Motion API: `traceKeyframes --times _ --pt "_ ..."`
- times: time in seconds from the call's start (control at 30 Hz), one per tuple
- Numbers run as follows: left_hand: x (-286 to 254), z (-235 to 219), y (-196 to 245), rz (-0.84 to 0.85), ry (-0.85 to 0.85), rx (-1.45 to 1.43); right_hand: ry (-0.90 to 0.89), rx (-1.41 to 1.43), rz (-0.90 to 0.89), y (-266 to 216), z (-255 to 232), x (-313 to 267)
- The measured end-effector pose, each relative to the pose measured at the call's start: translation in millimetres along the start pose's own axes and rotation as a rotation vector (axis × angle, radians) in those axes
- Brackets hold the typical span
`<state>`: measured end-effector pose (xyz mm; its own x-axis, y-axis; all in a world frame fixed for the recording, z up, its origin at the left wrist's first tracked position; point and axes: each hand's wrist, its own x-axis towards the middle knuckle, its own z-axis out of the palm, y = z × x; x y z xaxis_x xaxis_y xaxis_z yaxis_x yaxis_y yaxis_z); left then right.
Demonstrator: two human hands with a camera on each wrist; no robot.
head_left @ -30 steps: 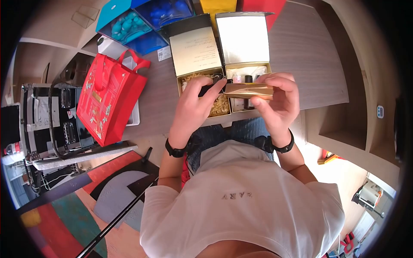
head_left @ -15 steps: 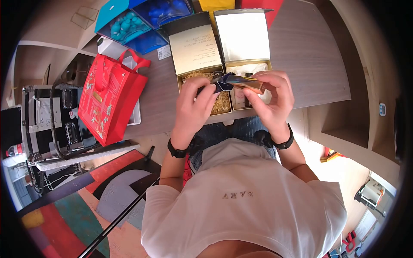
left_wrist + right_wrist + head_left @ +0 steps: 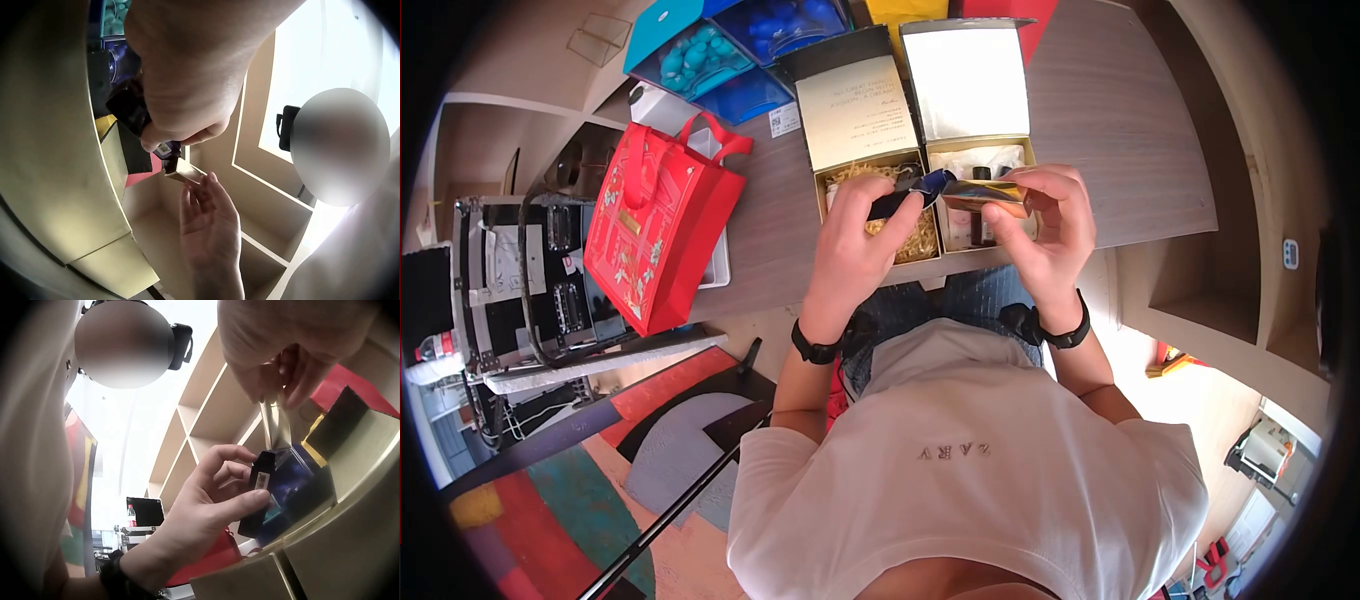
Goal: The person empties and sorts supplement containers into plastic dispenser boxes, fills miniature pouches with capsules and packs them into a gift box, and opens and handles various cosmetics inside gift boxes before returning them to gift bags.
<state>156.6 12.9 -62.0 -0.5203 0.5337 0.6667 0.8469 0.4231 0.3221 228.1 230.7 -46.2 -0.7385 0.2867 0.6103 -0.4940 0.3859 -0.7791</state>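
In the head view the left hand point(image 3: 855, 240) pinches a dark slim box point(image 3: 890, 205) with a dark blue flap at its right end. A shiny gold piece point(image 3: 975, 196) is gripped by the right hand point(image 3: 1050, 230), close to that flap. Both are held above two lidded boxes standing side by side. The left one point(image 3: 920, 267) has straw-like filler; the right one point(image 3: 960, 249) holds pale wrapping and a dark bottle point(image 3: 980, 228). The right wrist view shows a white label on the dark box point(image 3: 259, 487), just below the gold piece point(image 3: 276, 425).
A red gift bag point(image 3: 650, 230) stands at the left of the table point(image 3: 1120, 130), partly over a white tray point(image 3: 718, 262). Blue bins point(image 3: 740, 95) with coloured balls are at the back left. Yellow and red items stand behind the open lids, and shelving point(image 3: 1200, 285) is at the right.
The gold piece was level and its near end by the left fingers; it then tilted, and a dark blue flap came into view between the hands. Both hands keep their holds.
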Motion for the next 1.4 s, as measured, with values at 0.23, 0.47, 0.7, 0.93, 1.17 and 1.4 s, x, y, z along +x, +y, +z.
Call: traceKeyframes --times 0.23,0.47,0.7,0.93,1.17,1.4 --pt "2.3 1.8 3.7 -0.03 -0.038 -0.003 0.123 0.251 -0.023 -8.3 10.6 6.3" --pt "0.6 3.7 7.2 -0.11 0.027 -0.053 0.044 0.088 -0.023 2.4 21.8 1.5" --pt "-1.8 3.3 7.8 -0.116 0.075 -0.074 0.019 0.062 0.14 -1.2 20.6 -1.8" --pt "0.0 11.4 10.3 0.007 0.114 -0.091 -0.075 0.007 0.136 -2.6 25.6 -2.5" --pt "-7.8 13.9 10.1 -0.121 0.149 -0.138 -0.219 -0.197 -0.025 -5.5 33.0 -8.3" --pt "-8.8 18.8 11.2 -0.185 0.281 -0.12 -0.434 -0.416 -0.128 -3.2 42.4 -7.3"
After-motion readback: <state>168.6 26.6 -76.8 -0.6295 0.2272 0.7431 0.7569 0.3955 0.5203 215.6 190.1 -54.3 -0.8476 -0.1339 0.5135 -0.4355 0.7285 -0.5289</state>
